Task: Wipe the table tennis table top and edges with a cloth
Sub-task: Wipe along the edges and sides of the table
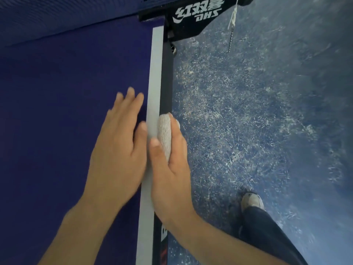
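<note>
The edge-wiping step is in hand. The right hand (172,163) grips a bunched pale cloth (164,136), thumb curled over it on the top side and fingers wrapped down over the side, pressing it against the dark side edge (166,81) of the table tennis surface (57,111). The cloth sits right on that edge, just beside the white sideline (155,73), well short of the net post clamp (191,18). The left hand (118,148) lies flat on the blue top just inside the sideline, fingers straight and holding nothing, likely steadying the body.

The next move, by my judgement, calls for sliding the cloth along the edge toward the clamp with steady pressure, then working around the clamp bracket.

The clamp carries white lettering, upside down from here: "DHS" with Chinese characters and a swoosh-like logo. A label on the edge below the right wrist is too cut off to read
</note>
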